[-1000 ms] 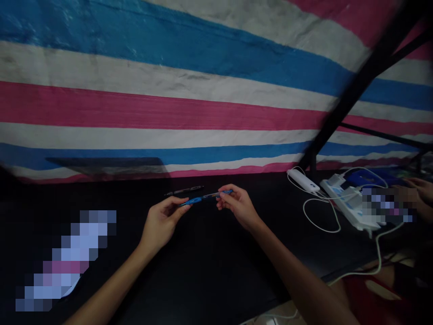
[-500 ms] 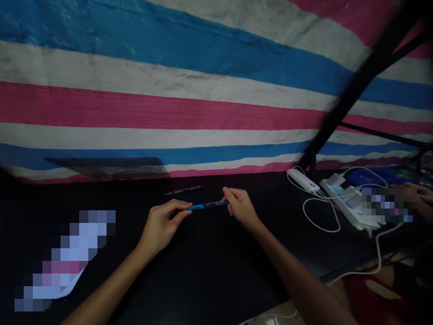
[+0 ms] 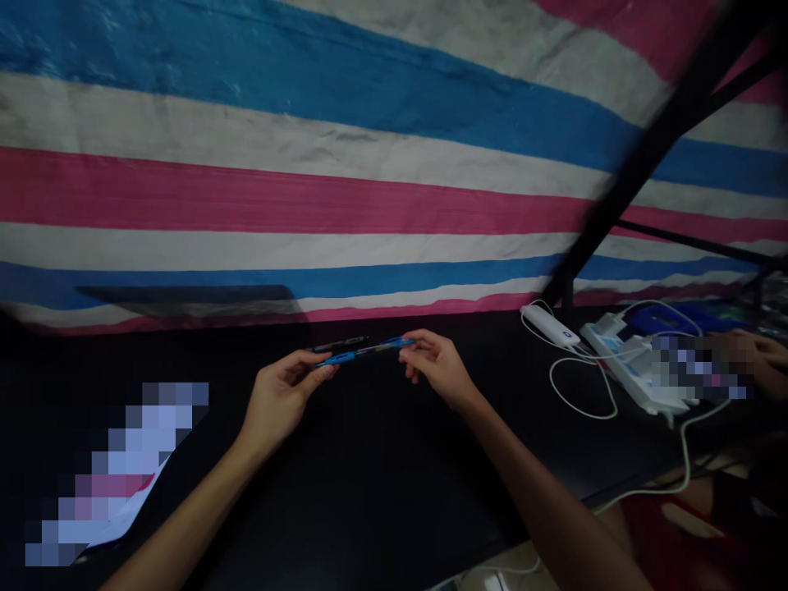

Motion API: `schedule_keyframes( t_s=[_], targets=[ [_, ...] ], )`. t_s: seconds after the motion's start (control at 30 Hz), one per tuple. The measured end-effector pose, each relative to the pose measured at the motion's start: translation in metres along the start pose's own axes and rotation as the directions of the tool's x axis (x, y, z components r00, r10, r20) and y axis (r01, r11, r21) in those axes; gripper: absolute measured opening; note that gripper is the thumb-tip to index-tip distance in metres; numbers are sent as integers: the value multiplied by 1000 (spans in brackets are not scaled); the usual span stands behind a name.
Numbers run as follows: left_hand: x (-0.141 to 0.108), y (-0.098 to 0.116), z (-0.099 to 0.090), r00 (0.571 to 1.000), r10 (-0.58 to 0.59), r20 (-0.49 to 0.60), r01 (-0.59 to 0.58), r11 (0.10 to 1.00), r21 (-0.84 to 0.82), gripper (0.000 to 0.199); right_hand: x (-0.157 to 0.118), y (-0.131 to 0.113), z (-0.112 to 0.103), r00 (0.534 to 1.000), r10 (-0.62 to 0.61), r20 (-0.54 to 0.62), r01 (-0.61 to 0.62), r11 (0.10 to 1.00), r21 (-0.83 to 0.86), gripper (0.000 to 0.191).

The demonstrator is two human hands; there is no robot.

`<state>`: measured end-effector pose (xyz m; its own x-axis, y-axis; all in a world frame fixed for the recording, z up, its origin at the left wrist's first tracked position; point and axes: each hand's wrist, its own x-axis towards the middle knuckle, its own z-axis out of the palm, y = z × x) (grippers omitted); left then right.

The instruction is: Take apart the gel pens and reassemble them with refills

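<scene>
My left hand (image 3: 286, 390) pinches one end of a blue pen (image 3: 337, 359) between thumb and fingertips. The pen is held nearly level above the black table, its right end slightly higher. A thin, paler stretch shows between its two blue parts; whether these are joined cannot be made out. My right hand (image 3: 438, 367) has its fingers closed at the blue right end. Just behind, a dark pen (image 3: 341, 343) lies on the table, partly covered by the blue one.
On the black table (image 3: 369, 492), a lit, blurred-out screen (image 3: 139, 460) lies at left. To the right are a white power strip (image 3: 634, 369), a white plugged-in device (image 3: 550, 322) and loose cables. Another person's hand (image 3: 754, 353) is at far right. A striped sheet (image 3: 308, 197) hangs behind.
Both hands have risen slightly and moved a little apart, the left one leftward. More of the pen's blue right part and a thin middle stretch now show between them.
</scene>
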<state>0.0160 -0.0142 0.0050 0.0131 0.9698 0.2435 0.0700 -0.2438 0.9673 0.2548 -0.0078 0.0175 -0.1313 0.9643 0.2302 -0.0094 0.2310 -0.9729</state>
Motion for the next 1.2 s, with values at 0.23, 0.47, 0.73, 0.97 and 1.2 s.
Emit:
schedule_keyframes(
  t_s=[0.23, 0.47, 0.73, 0.97, 1.2],
  targets=[
    [-2, 2, 3, 999, -10, 42, 10, 1000, 2, 25, -2, 9, 6, 998, 60, 38, -54, 990, -131, 25],
    [-1, 1, 1, 999, -9, 43, 8, 1000, 13, 24, -2, 5, 5, 996, -55, -64, 44, 985, -165, 37],
    [-1, 2, 1, 999, -2, 34, 0, 998, 55, 31, -4, 4, 4, 999, 2, -45, -17, 939, -343, 41],
    [-2, 4, 3, 998, -31, 56, 32, 999, -14, 26, -2, 2, 2, 998, 12, -54, -22, 980, -197, 35],
    [-1, 4, 1, 999, -25, 46, 27, 999, -30, 25, -3, 2, 3, 999, 27, 26, -23, 987, -158, 26]
  ],
)
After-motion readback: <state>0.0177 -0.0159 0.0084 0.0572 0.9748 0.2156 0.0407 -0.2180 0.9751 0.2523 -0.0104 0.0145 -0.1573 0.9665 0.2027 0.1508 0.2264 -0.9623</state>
